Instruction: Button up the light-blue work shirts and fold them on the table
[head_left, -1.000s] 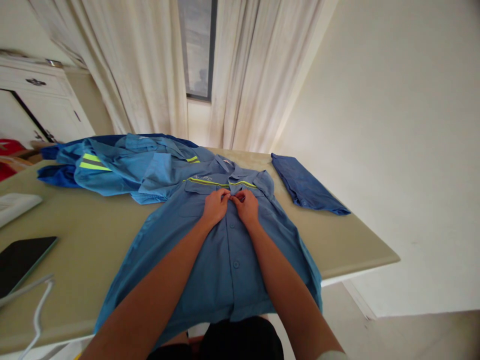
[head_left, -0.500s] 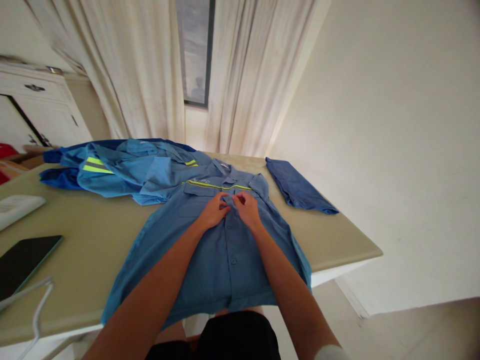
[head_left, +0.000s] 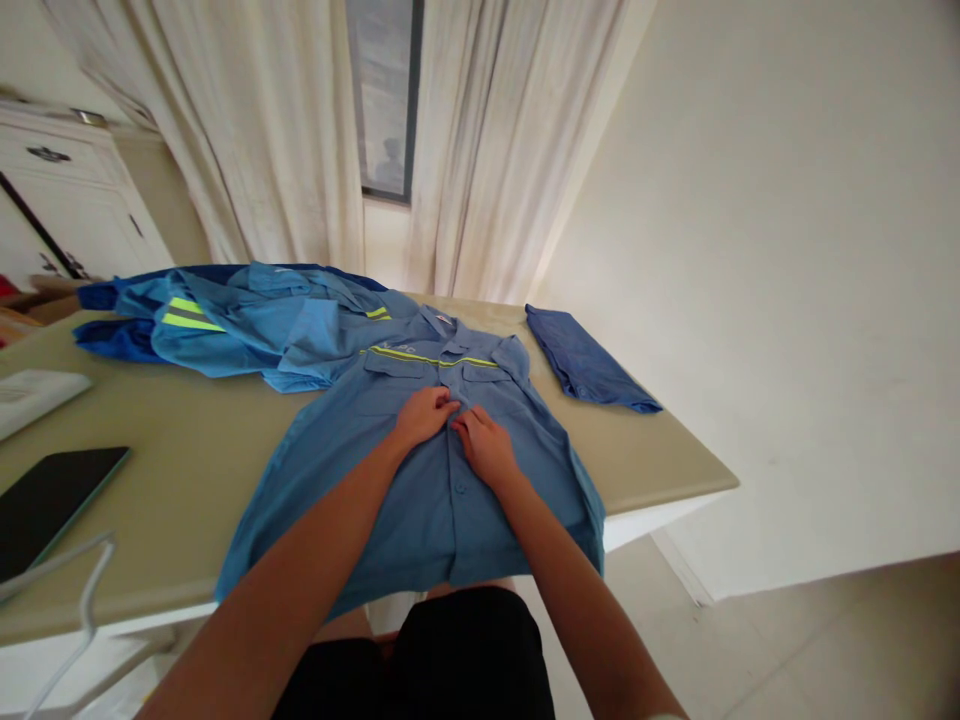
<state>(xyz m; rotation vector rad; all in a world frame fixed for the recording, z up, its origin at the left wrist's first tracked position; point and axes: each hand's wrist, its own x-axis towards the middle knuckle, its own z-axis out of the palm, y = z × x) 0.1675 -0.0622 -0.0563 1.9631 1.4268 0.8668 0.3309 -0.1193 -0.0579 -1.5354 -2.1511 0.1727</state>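
A blue work shirt (head_left: pixel 405 500) with a yellow stripe across its chest lies front up on the table, collar away from me, its hem at the near edge. My left hand (head_left: pixel 426 413) pinches the button placket just below the chest pockets. Close beside it, slightly nearer to me, my right hand (head_left: pixel 484 442) has its fingers closed on the same placket. The fingers hide whatever button is between them. One button (head_left: pixel 460 489) shows lower down the front.
Several crumpled blue garments (head_left: pixel 225 325) with reflective bands lie at the back left. A folded dark blue garment (head_left: pixel 589 360) is on the right by the wall. A black tablet (head_left: pixel 56 505), a white device (head_left: pixel 37 398) and a white cable (head_left: pixel 90 590) occupy the table's left side.
My right hand has come down the placket toward me and now sits lower than my left. Both hands stay at the shirt front. The whole view has shifted slightly.
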